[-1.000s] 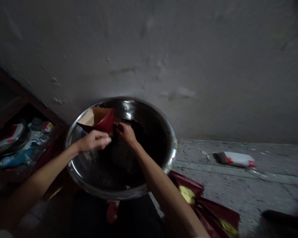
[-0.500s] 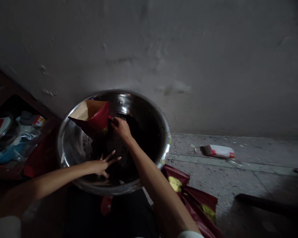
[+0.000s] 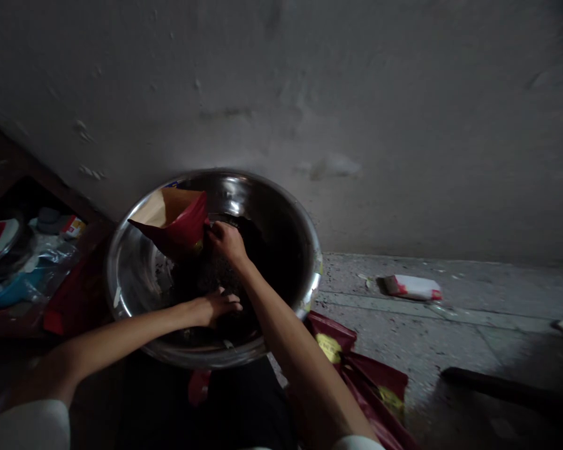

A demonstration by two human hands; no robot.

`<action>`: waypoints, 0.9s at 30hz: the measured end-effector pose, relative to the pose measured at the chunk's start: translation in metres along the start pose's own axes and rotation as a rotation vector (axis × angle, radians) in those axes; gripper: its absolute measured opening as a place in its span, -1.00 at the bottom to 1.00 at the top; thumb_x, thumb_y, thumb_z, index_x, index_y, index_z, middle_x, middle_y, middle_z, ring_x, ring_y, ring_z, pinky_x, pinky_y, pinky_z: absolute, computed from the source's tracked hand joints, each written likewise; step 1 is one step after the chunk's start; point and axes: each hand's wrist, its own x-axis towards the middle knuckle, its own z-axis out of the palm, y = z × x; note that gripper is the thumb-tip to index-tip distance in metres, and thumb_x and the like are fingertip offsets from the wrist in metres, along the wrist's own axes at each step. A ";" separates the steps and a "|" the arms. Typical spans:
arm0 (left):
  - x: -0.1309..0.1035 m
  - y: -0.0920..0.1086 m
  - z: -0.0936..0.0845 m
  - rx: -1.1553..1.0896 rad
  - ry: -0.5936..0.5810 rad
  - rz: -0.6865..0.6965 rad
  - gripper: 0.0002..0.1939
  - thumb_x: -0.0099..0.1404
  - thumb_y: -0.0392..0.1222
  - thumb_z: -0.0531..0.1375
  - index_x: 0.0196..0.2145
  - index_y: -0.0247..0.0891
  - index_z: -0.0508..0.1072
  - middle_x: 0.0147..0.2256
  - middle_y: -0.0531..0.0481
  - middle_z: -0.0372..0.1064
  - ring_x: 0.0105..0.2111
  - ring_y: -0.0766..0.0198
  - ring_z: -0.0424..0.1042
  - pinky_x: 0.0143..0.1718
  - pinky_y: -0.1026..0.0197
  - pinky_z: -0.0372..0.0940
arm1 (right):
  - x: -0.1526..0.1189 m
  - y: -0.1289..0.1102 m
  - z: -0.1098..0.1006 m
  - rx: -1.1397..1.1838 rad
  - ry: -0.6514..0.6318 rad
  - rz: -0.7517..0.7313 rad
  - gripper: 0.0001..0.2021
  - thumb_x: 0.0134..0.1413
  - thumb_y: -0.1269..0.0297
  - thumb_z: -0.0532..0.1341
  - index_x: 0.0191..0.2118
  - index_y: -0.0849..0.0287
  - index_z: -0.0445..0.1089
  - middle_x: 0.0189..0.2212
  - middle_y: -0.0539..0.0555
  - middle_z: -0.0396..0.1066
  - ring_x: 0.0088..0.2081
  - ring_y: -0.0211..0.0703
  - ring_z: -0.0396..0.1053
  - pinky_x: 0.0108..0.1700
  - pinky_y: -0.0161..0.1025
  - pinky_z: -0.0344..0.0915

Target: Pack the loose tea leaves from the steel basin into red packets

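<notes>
A wide steel basin point(image 3: 312, 250) holds dark loose material point(image 3: 274, 265). In its left half stands a red bag point(image 3: 181, 228), its mouth open and its pale lining showing. My right hand point(image 3: 228, 240) is closed beside the bag's right edge; what it grips there is too small and dark to make out. My left hand point(image 3: 216, 306) lies low in the basin on the dark material, palm down, with its fingers bent and partly spread; their tips are partly lost in the shade.
Red bags with yellow labels point(image 3: 331, 344) lie right of the basin. A white and red packet point(image 3: 413, 287) and a dark bar point(image 3: 497, 384) are on the floor point(image 3: 380, 331). Plastic-wrapped items point(image 3: 42, 262) sit at the left. The wall point(image 3: 403, 137) rises behind.
My left hand has moved right and slightly forward into the dark material, and its spread fingers have drawn closer together. My right hand and the bag have hardly moved.
</notes>
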 end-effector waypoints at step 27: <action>-0.125 0.037 -0.294 -0.353 0.748 -0.454 -0.66 0.12 -0.14 0.33 -0.13 -0.28 0.50 -0.27 -0.03 0.51 -0.33 0.26 0.47 -0.28 0.20 0.40 | 0.001 -0.008 -0.003 -0.009 -0.046 0.016 -0.89 0.22 0.31 0.18 -0.21 0.13 0.46 -0.17 0.10 0.52 -0.18 -0.12 0.42 -0.20 -0.29 0.23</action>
